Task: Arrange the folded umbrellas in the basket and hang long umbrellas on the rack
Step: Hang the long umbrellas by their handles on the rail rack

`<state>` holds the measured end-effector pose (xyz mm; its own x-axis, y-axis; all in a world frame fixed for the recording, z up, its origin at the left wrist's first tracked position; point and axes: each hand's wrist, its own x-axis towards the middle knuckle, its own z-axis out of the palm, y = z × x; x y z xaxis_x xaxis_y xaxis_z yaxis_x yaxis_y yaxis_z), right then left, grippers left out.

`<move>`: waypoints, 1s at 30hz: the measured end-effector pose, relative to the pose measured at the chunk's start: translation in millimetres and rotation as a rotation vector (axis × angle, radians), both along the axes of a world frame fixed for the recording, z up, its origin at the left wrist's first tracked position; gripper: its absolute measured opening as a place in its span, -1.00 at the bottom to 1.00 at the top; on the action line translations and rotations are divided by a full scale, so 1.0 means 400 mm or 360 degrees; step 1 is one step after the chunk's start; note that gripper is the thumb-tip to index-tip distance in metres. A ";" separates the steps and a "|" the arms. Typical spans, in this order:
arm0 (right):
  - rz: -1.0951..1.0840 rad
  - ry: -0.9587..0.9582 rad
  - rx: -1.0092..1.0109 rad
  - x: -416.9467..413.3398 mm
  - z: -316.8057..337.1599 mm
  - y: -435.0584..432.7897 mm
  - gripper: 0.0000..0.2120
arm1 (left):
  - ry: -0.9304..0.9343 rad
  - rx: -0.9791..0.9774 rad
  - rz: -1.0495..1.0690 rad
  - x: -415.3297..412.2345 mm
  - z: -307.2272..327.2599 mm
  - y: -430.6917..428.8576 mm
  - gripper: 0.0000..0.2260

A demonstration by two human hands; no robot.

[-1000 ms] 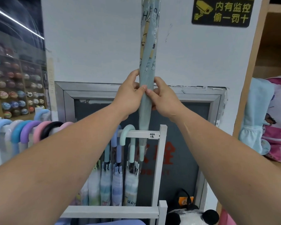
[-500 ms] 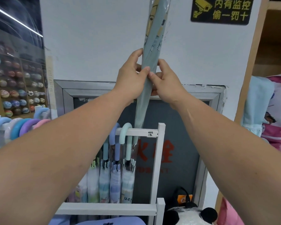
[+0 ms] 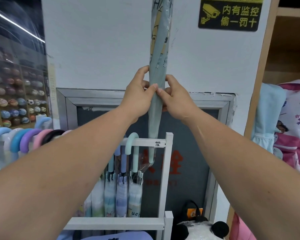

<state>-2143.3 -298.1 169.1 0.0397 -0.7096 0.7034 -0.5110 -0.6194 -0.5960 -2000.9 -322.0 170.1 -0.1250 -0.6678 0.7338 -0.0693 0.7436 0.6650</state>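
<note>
The left hand (image 3: 139, 94) and right hand (image 3: 175, 97), two in all, share one long umbrella (image 3: 158, 49). It is upright, its tip down behind the top bar of the white rack (image 3: 168, 153). At least three hung umbrellas (image 3: 121, 193) crowd that bar just left of the tip. A panda toy (image 3: 197, 229) sits lower right, and a black sign (image 3: 229, 13) is on the wall. Both hands curl round the folded cloth, thumbs touching in front.

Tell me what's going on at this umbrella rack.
A person grips a long grey-blue umbrella upright with the left hand and right hand, thumbs meeting on its front. Its narrow lower end dips behind the top bar of the white rack, beside a mint-handled umbrella already hooked there. It is not hung yet.
</note>
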 end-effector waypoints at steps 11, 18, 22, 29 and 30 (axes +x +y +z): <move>0.0048 -0.0040 -0.0149 0.030 0.121 0.013 -0.74 | 0.0087 -0.0193 0.0033 0.015 0.122 0.029 -0.58; -0.0076 0.0044 -0.0161 0.009 0.125 0.019 -0.71 | 0.0082 -0.0094 -0.0040 0.005 0.121 0.035 -0.57; -0.0057 0.0027 -0.0076 -0.007 0.075 0.017 -0.75 | 0.0022 -0.0036 -0.0036 -0.004 0.075 0.030 -0.60; 0.0024 0.0003 0.0186 -0.019 -0.036 0.010 -0.76 | -0.0077 0.0180 -0.0076 -0.012 -0.037 -0.006 -0.61; 0.0010 0.0034 0.0211 -0.022 -0.050 0.004 -0.76 | -0.0091 0.0212 -0.0090 -0.012 -0.054 -0.012 -0.61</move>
<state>-2152.0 -296.5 149.0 0.0587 -0.7961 0.6023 -0.5209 -0.5391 -0.6619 -2005.5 -326.7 148.6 -0.2039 -0.7495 0.6298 -0.0705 0.6529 0.7542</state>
